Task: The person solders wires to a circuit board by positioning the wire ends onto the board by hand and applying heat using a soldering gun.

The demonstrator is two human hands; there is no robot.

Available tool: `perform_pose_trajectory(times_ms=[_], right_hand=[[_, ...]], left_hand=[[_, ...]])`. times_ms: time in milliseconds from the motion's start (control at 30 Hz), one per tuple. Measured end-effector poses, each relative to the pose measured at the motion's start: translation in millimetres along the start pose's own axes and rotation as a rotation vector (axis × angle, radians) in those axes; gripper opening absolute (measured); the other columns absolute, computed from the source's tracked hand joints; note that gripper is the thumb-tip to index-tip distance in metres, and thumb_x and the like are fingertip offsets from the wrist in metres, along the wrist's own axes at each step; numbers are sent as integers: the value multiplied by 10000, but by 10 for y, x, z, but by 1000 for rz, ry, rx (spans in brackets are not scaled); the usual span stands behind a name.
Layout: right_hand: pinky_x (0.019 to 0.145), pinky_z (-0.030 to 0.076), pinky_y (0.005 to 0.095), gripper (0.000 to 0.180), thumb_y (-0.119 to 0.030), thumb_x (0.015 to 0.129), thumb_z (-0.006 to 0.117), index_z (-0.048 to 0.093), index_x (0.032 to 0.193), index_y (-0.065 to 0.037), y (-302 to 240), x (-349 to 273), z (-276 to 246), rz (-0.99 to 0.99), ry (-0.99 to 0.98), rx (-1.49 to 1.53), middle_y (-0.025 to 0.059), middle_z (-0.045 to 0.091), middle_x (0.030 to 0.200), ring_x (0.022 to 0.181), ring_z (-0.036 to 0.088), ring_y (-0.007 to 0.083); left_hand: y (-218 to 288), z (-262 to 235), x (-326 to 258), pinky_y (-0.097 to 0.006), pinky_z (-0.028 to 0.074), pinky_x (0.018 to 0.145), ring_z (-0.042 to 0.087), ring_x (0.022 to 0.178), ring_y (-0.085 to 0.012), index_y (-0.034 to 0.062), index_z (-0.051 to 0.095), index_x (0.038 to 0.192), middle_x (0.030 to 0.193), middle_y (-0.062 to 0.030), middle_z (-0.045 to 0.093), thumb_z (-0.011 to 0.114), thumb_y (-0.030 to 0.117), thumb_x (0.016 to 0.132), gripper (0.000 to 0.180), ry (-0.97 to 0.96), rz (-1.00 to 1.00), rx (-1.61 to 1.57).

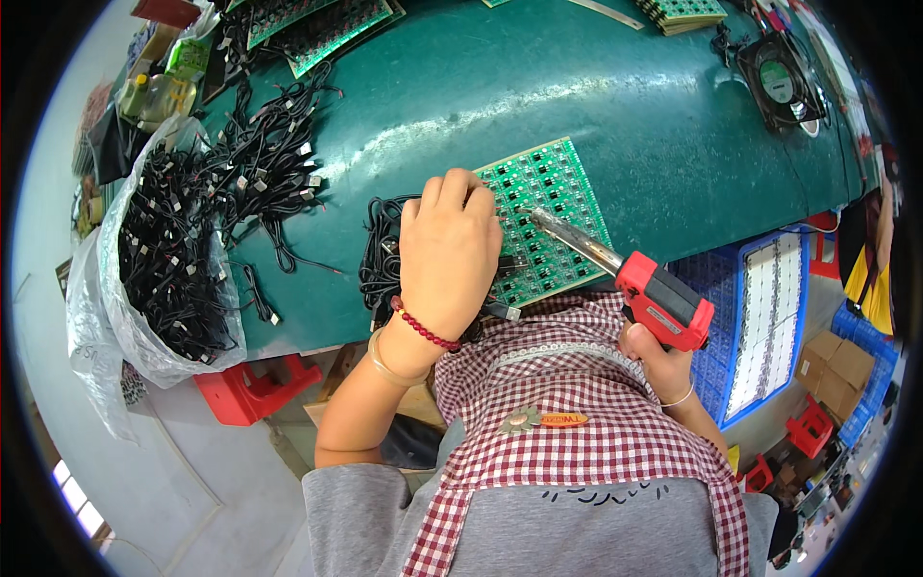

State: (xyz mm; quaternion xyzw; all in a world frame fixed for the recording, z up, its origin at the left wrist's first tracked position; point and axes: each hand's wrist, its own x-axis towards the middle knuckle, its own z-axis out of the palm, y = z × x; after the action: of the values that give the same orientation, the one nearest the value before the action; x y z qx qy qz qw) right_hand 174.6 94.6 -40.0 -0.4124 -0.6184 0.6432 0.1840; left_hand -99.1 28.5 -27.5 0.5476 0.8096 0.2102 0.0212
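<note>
A green circuit board panel (558,183), packed with rows of small parts, lies at the table's front edge. My left hand (450,240) is curled over its left side, back of the hand up. Its fingertips and whatever they grip are hidden beneath it. Black USB cables (378,252) lie bunched beside and under that hand, and a plug (504,311) sticks out near the board's lower corner. In my right hand (657,363) is a red and black soldering gun (663,300), its metal tip angled left over the board, close to my left fingers.
Left of me, a clear plastic bag (130,317) bulges with black cables, beside a loose cable heap (264,163). More circuit boards (332,38) are stacked at the back left. A black fan (777,82) stands at the far right. Blue crates (735,327) are below the table's right side.
</note>
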Motion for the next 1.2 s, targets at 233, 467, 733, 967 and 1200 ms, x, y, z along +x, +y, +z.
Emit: perform_pose_trajectory(times_ms=[233, 467, 733, 967, 1200], right_hand=[[543, 432, 262, 112, -107, 872, 634, 586, 876, -5, -45, 3, 43, 70, -12, -9, 51, 591, 686, 580, 536, 112], [547, 438, 256, 103, -95, 860, 644, 586, 837, -13, -86, 23, 71, 59, -6, -15, 47, 600, 694, 589, 546, 108], [767, 483, 276, 281, -118, 840, 710, 630, 1091, -19, 82, -35, -58, 74, -89, 14, 19, 645, 993, 857, 590, 110], [512, 420, 276, 63, -16, 867, 562, 559, 808, 6, 42, 17, 22, -37, 57, 23, 61, 576, 653, 546, 517, 124], [532, 434, 265, 44, -22, 847, 604, 578, 822, 2, -33, 9, 105, -7, 27, -21, 48, 580, 661, 569, 534, 113]], left_hand=[[18, 13, -1, -365, 407, 744, 545, 878, -236, 47, 583, 822, 958, -49, 562, 644, 54, 744, 100, 6, 17, 58], [36, 33, -5, -366, 396, 760, 540, 882, -230, 59, 579, 830, 962, -46, 556, 647, 61, 741, 111, 21, 26, 78], [35, 49, -18, -379, 384, 808, 534, 913, -220, 68, 583, 858, 974, -39, 545, 656, 72, 739, 139, 14, 28, 127], [46, 57, -19, -389, 383, 825, 535, 923, -221, 65, 583, 861, 970, -44, 544, 658, 75, 738, 144, 13, 23, 130], [48, 57, -20, -396, 384, 825, 536, 929, -221, 65, 581, 861, 969, -46, 544, 658, 77, 741, 144, 8, 18, 134]])
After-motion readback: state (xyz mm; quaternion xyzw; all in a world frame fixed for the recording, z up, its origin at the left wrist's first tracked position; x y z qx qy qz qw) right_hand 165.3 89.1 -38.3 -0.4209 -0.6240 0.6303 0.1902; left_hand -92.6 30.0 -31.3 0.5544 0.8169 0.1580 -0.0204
